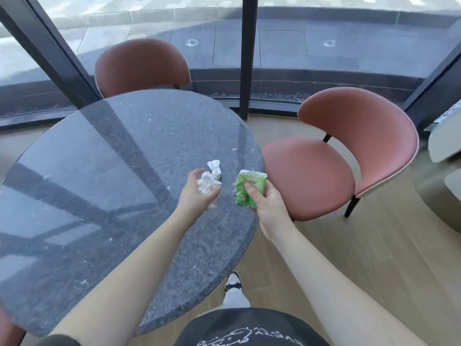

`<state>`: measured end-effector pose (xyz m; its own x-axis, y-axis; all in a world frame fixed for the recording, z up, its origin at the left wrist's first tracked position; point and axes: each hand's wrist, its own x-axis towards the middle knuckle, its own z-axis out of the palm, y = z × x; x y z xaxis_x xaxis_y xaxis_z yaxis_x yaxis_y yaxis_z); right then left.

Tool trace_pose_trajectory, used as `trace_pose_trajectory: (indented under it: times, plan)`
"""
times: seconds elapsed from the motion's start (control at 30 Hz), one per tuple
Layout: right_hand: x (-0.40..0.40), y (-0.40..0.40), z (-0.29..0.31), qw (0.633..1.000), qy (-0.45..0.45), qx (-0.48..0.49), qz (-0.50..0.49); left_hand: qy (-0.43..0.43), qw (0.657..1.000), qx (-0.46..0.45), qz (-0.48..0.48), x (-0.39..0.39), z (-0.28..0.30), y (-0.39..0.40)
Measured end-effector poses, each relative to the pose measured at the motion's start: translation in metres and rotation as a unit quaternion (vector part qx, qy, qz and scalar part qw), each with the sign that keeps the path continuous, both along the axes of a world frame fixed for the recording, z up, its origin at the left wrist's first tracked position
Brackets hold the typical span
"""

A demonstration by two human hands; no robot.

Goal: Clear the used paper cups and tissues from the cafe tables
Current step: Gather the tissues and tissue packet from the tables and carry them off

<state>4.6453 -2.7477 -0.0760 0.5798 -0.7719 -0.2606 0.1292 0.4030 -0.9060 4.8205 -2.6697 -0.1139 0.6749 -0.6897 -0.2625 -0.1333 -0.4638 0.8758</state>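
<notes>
Speckled stone counter (104, 171): my left hand (197, 193) cupped feather-light crumpled tissues (210, 181); right hand (268, 206) fingers pinched a soft green tissue pack (249, 189).

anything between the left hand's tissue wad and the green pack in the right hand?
Nothing. In the head view only bare table top shows between the crumpled tissues in the left hand and the green tissue pack held by the right hand.

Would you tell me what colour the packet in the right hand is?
Green, in the head view: tissue packet.
</notes>
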Motion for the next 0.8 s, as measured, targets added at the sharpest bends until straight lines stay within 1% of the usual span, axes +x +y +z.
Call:
trace_pose_trajectory:
  times: [0.1, 0.2, 0.3, 0.4, 0.5, 0.6, 0.67, 0.73, 0.8]
  plan:
    - [0.019, -0.025, -0.001, 1.0, 0.007, 0.01, 0.015, -0.031, 0.999, 0.036, -0.006, 0.026, -0.017, -0.029]
    - [0.032, -0.049, -0.003, 1.0, 0.017, 0.008, 0.015, -0.1, 0.989, 0.091, -0.051, 0.044, -0.032, -0.054]
    - [0.036, -0.066, -0.008, 0.999, 0.029, 0.009, 0.012, -0.149, 0.973, 0.151, -0.092, 0.052, -0.045, -0.071]
    - [0.034, -0.083, -0.017, 0.999, 0.039, 0.016, 0.017, -0.164, 0.958, 0.199, -0.128, 0.054, -0.063, -0.085]
    - [0.037, -0.101, -0.023, 0.998, 0.042, 0.02, 0.03, -0.194, 0.944, 0.231, -0.133, 0.055, -0.074, -0.1]
    - [0.034, -0.117, -0.026, 0.998, 0.042, 0.024, 0.044, -0.246, 0.921, 0.266, -0.142, 0.056, -0.083, -0.113]
    - [0.032, -0.127, -0.03, 0.997, 0.037, 0.029, 0.055, -0.277, 0.903, 0.284, -0.165, 0.058, -0.091, -0.123]
    - [0.029, -0.136, -0.033, 0.997, 0.042, 0.031, 0.062, -0.284, 0.888, 0.306, -0.191, 0.059, -0.098, -0.131]
    - [0.027, -0.143, -0.037, 0.996, 0.051, 0.035, 0.069, -0.266, 0.88, 0.33, -0.215, 0.057, -0.105, -0.135]
